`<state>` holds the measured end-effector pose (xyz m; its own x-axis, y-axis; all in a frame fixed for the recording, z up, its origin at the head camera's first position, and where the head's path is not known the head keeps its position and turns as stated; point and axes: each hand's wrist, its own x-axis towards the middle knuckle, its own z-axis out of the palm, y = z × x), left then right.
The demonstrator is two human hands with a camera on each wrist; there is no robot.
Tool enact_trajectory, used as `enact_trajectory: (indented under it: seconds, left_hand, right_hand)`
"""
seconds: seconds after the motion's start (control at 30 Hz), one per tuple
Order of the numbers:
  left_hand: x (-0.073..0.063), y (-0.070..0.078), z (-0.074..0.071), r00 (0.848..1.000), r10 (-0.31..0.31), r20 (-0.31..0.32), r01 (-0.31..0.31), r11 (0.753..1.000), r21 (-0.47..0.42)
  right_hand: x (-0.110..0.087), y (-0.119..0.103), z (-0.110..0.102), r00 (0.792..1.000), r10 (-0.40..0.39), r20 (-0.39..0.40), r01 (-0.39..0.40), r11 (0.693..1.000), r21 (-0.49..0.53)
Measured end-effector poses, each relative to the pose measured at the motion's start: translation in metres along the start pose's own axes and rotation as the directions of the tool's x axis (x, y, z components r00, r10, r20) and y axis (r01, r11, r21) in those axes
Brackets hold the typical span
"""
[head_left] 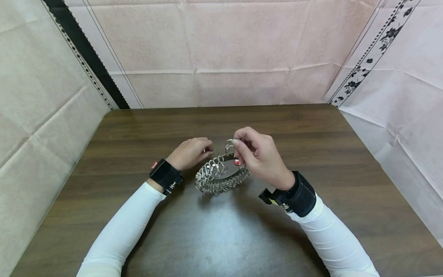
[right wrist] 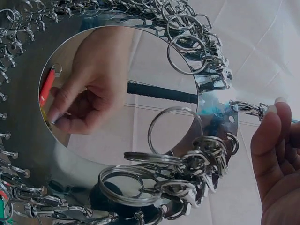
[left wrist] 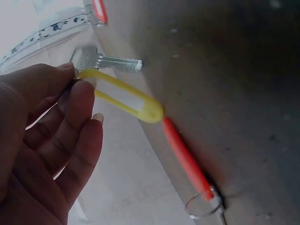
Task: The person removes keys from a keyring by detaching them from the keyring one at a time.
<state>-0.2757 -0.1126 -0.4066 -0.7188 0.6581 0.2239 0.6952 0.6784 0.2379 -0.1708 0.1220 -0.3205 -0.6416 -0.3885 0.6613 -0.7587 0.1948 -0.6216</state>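
Observation:
A flat metal hoop (right wrist: 23, 103) carries swivel clasps (right wrist: 187, 164) and split rings (right wrist: 129, 180) all round its edge. My right hand (head_left: 257, 154) holds it up by pinching a ring (head_left: 231, 140) at its top between thumb and finger. Left of the hoop is my left hand (head_left: 192, 152). In the left wrist view its thumb and index finger pinch the end of a yellow key tag (left wrist: 124, 96), beside a blurred silver metal piece (left wrist: 119, 63). A red key tag (left wrist: 187, 159) with a split ring lies just past the yellow one. The left hand also shows through the hoop's opening.
Below the hoop is a dark brown wooden table (head_left: 214, 238). Pale cloth (head_left: 221, 50) hangs behind its far edge and along both sides. Dark bands with cameras are strapped to both wrists.

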Motion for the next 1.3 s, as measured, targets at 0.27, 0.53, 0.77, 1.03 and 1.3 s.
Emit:
enact_trajectory:
  seconds: [0.27, 0.53, 0.77, 1.03, 1.3]
  left_hand:
    - [-0.001, -0.002, 0.002, 0.997, -0.017, 0.074, 0.016, 1.0, 0.017]
    - [-0.005, 0.0, -0.025, 0.999, -0.037, 0.007, 0.038, 0.987, -0.157]
    - [-0.019, 0.025, -0.061, 1.0, -0.001, -0.012, -0.004, 0.925, -0.379]
    - [-0.035, 0.056, -0.075, 0.994, 0.101, 0.043, -0.077, 0.921, -0.382]
    - [-0.039, 0.071, -0.077, 0.987, 0.155, 0.03, -0.141, 0.951, -0.276]
  right_hand:
    - [-0.001, 0.0, 0.0, 1.0, 0.008, 0.02, -0.008, 1.0, -0.003]
    - [-0.002, -0.001, 0.0, 0.999, 0.036, 0.018, -0.036, 0.999, -0.001]
    - [0.0, 0.001, -0.003, 0.999, 0.035, 0.006, -0.034, 0.999, -0.031]
    - [0.001, 0.001, -0.004, 0.999, 0.039, -0.014, -0.04, 0.998, -0.042]
    - [0.0, 0.0, -0.004, 0.999, 0.041, 0.0, -0.041, 0.999, -0.036]
